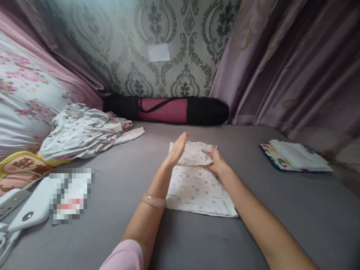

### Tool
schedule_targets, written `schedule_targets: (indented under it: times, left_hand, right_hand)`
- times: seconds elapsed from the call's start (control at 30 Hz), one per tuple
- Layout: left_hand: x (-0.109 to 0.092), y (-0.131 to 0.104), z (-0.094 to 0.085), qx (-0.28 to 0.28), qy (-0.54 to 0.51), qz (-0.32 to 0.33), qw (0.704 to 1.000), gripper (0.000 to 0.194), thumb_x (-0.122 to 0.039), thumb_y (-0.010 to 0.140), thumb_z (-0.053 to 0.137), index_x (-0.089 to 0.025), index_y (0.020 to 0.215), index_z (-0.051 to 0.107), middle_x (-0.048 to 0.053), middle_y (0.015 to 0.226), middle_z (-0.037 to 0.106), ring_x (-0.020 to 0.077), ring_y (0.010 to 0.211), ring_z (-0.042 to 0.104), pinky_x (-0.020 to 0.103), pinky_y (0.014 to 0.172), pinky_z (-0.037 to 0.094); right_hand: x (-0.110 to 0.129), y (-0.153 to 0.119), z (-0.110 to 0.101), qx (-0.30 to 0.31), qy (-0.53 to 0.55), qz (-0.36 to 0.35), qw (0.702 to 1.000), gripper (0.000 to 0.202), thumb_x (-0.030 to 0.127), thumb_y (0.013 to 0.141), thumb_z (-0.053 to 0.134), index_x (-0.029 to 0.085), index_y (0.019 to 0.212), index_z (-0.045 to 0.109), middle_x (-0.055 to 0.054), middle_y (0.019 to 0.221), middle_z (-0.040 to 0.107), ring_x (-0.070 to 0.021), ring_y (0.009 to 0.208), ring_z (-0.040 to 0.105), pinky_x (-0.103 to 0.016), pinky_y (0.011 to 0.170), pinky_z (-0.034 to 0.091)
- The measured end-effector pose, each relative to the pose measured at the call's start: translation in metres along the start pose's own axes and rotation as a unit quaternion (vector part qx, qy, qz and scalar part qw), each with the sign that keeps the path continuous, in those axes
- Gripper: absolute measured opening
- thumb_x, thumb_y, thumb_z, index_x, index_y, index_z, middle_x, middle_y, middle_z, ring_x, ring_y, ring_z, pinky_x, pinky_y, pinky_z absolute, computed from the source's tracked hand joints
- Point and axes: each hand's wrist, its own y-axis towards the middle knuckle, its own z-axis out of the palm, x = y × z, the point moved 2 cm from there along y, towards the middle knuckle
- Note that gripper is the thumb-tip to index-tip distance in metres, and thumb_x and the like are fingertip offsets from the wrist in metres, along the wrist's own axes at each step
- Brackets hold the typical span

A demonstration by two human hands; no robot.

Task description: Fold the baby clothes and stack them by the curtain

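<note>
The left hand (177, 148) is flat and extended, fingers together, set on edge along the left side of a white printed cloth (198, 189); whether it presses on the fabric cannot be determined. The right hand (217, 159) grips the cloth at the right end of its folded upper part, thumb uppermost. The cloth lies on a grey sheet (112, 240), between the two forearms, its far portion doubled into a narrower band and its near portion spread flat, with a small scattered print. A pale bangle (154, 200) encircles the left wrist; a pink sleeve (125, 257) covers the upper part of that arm. Well to the right, a white item (298, 154) rests on a multicoloured, blue-edged item (277, 164). To the left lie a crumpled spotted garment (80, 129), a yellow printed article (25, 163), a white device (35, 206) with a round dark spot, and a pixelated object (74, 193) whose nature cannot be read. Floral fabric (25, 82) is heaped behind these. Beyond the cloth, a long black and maroon bag (165, 110) lies along the foot of the patterned wall (188, 33), and a purple curtain (270, 67) hangs at right.
</note>
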Motion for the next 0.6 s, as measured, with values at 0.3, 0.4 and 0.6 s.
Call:
schedule_targets:
  times: [0.3,0.4,0.6]
  left_hand:
    - [0.046,0.023,-0.056,-0.068,0.169,-0.031,0.983,0.035,-0.016,0.086,0.041,-0.013,0.114,0.061,0.012,0.108,0.069,0.0209,0.104,0.063,0.035,0.095,0.046]
    - [0.054,0.019,-0.043,-0.008,0.291,-0.023,0.956,0.049,-0.006,0.078,0.041,-0.015,0.123,0.059,0.011,0.115,0.067,0.0231,0.111,0.060,0.036,0.098,0.043]
    - [0.067,0.009,-0.035,0.048,0.455,-0.049,0.888,0.061,-0.007,0.079,0.041,-0.019,0.139,0.045,0.011,0.139,0.052,0.0310,0.134,0.039,0.045,0.107,0.034]
  right_hand:
    - [-0.004,-0.002,-0.003,0.128,0.352,0.150,0.915,0.018,0.026,0.079,0.069,0.015,0.093,0.066,-0.007,0.080,0.072,-0.0202,0.076,0.068,-0.037,0.080,0.055]
    - [-0.006,0.002,-0.005,0.077,0.275,0.101,0.953,0.023,0.006,0.066,0.067,0.016,0.087,0.067,-0.004,0.073,0.070,-0.0187,0.071,0.067,-0.031,0.074,0.055]
    - [-0.005,0.014,-0.011,0.036,0.235,-0.053,0.970,0.047,0.011,0.063,0.055,0.018,0.108,0.067,0.000,0.078,0.072,-0.0166,0.072,0.067,-0.025,0.069,0.053]
